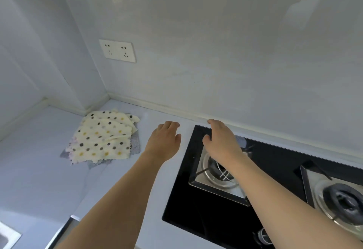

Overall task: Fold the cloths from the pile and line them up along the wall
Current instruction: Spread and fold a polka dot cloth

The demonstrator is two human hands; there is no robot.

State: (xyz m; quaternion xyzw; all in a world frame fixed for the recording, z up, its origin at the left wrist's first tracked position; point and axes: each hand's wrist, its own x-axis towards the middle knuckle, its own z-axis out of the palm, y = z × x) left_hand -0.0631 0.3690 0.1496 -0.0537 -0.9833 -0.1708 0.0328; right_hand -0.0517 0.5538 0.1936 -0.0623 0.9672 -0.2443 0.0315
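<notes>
Pile (102,136) of dotted cloths on counter (39,170), in corner by wall (216,72). Left hand (164,140) right of pile, fingers relaxed, holding nothing. Right hand (221,140) above hob (196,199), fingers loose, near wall, empty.

**What I counted on the worktop**

I had two bare hands out, my left hand (164,142) and my right hand (223,142). One loose pile of cloths (102,138) lay in the corner; its exact number I could not tell. The black glass hob (196,199) showed two steel burners, and one white double wall socket (117,50) hung above.
</notes>
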